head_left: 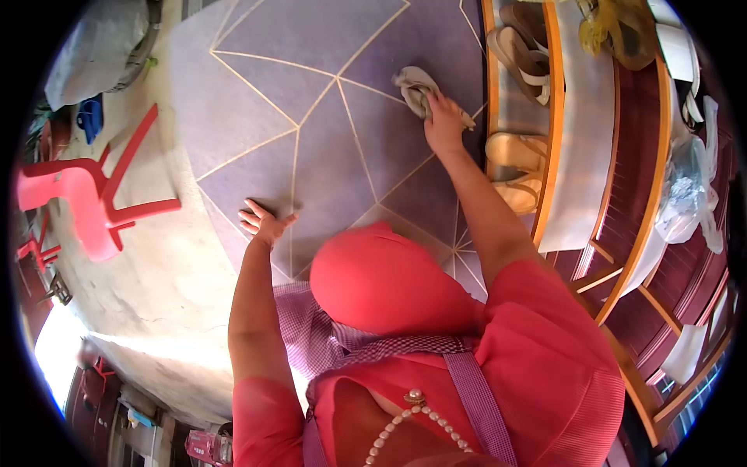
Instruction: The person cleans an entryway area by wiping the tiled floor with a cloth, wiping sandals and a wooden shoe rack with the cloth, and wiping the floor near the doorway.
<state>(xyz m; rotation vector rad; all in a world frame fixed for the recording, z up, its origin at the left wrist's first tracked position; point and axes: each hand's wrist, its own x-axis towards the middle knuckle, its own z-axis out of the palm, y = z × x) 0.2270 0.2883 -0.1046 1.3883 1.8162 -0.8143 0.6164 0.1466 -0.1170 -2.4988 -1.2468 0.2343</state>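
Purple-grey floor mat [327, 156] with pale gold geometric lines, greyish-white cloth [418, 82], coral-red top [545, 335], purple-and-white checked apron [305, 335], cream pearl necklace [416, 398], pinkish-red plastic chair [89, 198] at left, orange-brown shoe rack [555, 117] at right, 2 tan slippers [506, 150]

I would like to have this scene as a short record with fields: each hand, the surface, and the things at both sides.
Left hand: fingers spread, apparently resting on the mat
Right hand: grips a crumpled pale cloth on the mat
Surface: grey-purple mat with pale angular lines
Picture's right side: rack with wooden edges, sandals on it
Picture's left side: red chair, pale floor
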